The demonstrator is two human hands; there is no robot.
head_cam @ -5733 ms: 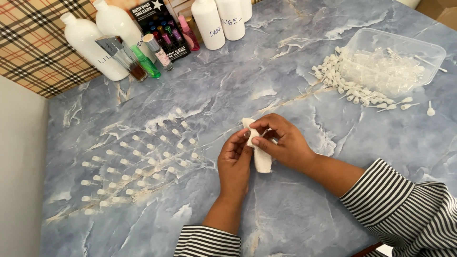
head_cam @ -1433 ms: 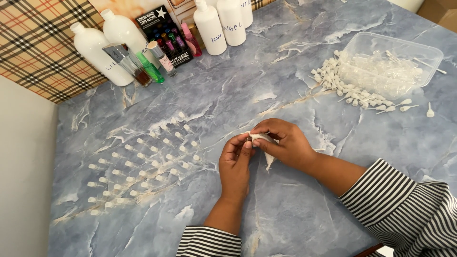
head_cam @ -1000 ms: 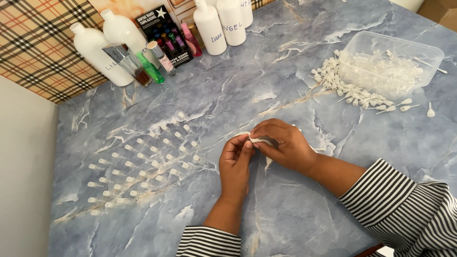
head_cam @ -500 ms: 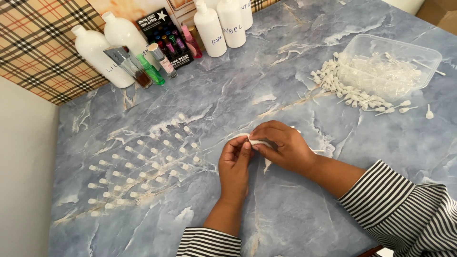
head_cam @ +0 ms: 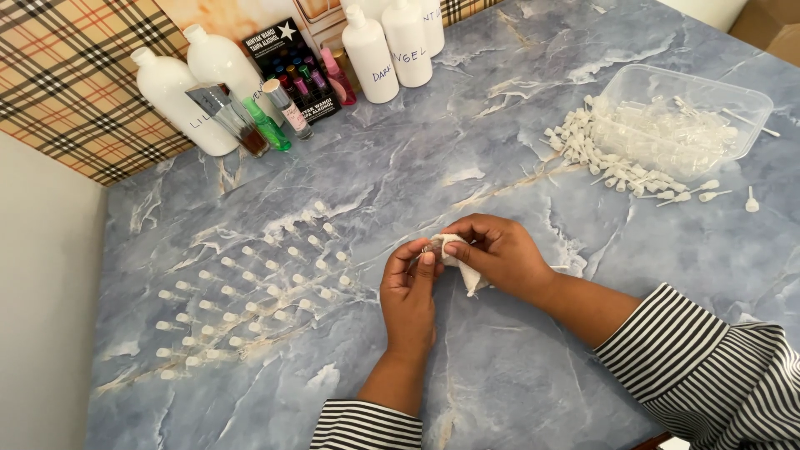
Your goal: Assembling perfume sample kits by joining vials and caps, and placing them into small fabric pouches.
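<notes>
The right hand (head_cam: 500,254) pinches a white cloth (head_cam: 463,265) around a tiny vial (head_cam: 431,247), which the left hand (head_cam: 408,287) steadies for wiping

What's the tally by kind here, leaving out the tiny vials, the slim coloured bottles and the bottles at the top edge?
big white bottles by the checked cloth: 2
clear plastic tub: 1
black box: 1
white cloth, pinched between left hand and right hand: 1
Total: 5
</notes>
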